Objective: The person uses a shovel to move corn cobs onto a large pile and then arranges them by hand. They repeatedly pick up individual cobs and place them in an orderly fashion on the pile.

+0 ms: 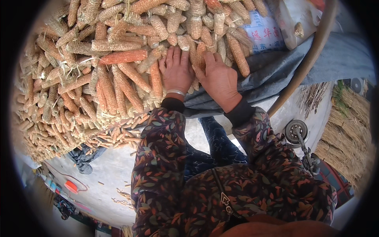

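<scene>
Shelled corncobs (122, 89), tan, orange and reddish, lie heaped across the upper left and top. My left hand (175, 75) lies palm down at the near edge of the heap, fingers stretched forward. Its fingertips rest against a pale cob (183, 42). Close beside it, my right hand (221, 81) is curled, thumb and index finger closing at the lower end of an orange cob (200, 54). That hand hides part of the cob. A longer orange cob (238, 57) lies just right of my right hand.
Dark plastic sheeting (260, 65) runs along the heap's near right edge, by a curved wooden pole (302, 69). A printed white sack (262, 33) lies at the upper right. Below are concrete floor (112, 173), a small wheel (296, 131) and dry straw (347, 138).
</scene>
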The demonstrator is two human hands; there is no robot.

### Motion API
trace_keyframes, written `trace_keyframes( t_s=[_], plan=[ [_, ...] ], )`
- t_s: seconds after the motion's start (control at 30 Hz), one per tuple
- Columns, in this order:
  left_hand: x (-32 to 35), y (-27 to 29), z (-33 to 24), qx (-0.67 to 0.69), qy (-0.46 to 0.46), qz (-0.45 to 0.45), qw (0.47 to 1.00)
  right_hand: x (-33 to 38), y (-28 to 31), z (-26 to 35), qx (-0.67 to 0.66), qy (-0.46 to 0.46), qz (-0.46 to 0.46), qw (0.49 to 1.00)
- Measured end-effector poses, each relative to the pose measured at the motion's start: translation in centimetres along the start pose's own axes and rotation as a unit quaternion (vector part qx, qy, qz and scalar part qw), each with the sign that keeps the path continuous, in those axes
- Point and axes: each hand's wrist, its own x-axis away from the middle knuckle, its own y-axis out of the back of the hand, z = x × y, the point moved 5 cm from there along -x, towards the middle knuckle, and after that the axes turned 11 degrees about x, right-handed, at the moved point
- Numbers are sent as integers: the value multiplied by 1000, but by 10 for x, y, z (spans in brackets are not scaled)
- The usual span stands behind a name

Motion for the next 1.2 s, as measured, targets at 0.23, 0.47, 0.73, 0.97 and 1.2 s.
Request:
trace_keyframes(
  t_s=[0.23,0.47,0.73,0.97,1.2],
  plan=[
    [0,-2,0,8,5,13,1000,0,-30,2,49,-12,-11,999],
    [2,-3,1,-20,-14,-15,1000,6,22,-17,-84,-83,-54,992],
    [0,-3,-1,-36,-5,-2,999,-12,0,-71,-2,-88,50,995],
    [0,-2,1,-34,-1,5,999,-28,-25,-66,38,-41,88,995],
    [-3,-1,-4,-46,9,5,999,-30,-29,-66,82,-4,68,994]
  ],
)
